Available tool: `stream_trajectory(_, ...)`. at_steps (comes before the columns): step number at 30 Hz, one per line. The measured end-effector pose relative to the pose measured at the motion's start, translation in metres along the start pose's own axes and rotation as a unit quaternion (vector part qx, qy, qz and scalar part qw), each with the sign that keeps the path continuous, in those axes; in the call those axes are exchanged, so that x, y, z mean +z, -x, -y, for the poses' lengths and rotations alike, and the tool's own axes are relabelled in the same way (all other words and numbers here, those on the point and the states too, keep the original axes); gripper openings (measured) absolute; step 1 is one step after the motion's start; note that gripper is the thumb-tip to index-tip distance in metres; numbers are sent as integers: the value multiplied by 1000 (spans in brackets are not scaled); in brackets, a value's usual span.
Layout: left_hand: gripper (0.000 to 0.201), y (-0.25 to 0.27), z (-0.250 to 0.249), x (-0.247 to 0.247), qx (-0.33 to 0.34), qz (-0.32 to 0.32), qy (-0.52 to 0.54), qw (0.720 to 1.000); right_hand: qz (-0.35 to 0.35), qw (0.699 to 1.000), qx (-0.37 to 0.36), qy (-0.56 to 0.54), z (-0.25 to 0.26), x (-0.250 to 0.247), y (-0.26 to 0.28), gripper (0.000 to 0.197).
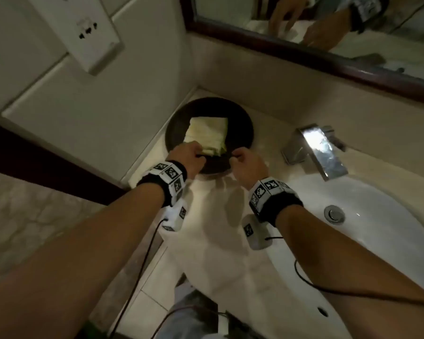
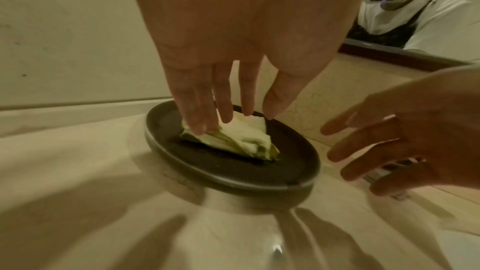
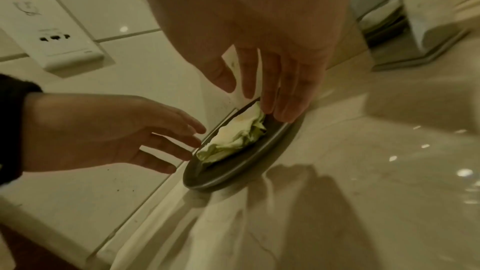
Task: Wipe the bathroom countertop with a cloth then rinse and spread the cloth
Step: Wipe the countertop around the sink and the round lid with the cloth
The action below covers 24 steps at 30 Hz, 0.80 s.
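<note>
Two bare arms reach out over the pale stone counter (image 1: 220,253), each with a black band at the wrist that has little black-and-white squares on it. Thin dark wires run back along the arms. To the right the white sink (image 1: 367,216) is set into the counter, with a round metal drain (image 1: 334,214) in it. The left hand (image 1: 189,156) is at the near left corner of the cloth (image 1: 207,135). Its fingers (image 2: 200,114) are straight and point down, and the tips touch the cloth's edge; they are not curled round it. The right hand (image 1: 249,165) is at the near right corner. Its fingers (image 3: 285,98) are also straight and loose, with the tips at the cloth's edge or on the plate just beside it; I cannot tell which. It grips nothing. The cloth is pale yellow-green, folded and a bit crumpled. It lies on a round dark plate (image 1: 179,128) that sits on the counter in the back left corner, near the wall. To the right of the plate stands a shiny metal tap (image 1: 316,148) that reaches over the sink. On the left wall there is a white socket plate (image 1: 88,35). Along the back wall hangs a mirror (image 1: 353,23) with a dark wood frame, and both hands show in it.
</note>
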<state>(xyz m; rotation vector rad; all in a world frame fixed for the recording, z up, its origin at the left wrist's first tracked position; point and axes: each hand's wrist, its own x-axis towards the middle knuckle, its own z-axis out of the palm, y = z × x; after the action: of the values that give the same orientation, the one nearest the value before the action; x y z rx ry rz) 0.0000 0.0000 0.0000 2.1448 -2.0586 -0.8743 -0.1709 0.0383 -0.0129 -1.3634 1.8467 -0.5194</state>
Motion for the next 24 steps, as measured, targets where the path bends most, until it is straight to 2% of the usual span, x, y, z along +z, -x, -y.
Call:
stream_trajectory(3,46,-23,11,-11,-12,5,-1,1000,-1,1000,21,4,15,13,-23,33)
stream_trajectory(6,51,-44,17,-16,21,18,-8,1000,6,999,39,8,33,23,-45,38)
stream_trajectory(12,44,-83,27,-18,43,54,-43,997,9,992,120,27,52,41,-86,57)
stream_trajectory(17,36,-94,40,-2,43,53,-6,998,-37,983,169,59,55,53,-95,60)
stream_trajectory(24,45,-103,32,-4,14,62,10,998,-47,977,207,12,66,65,-96,62)
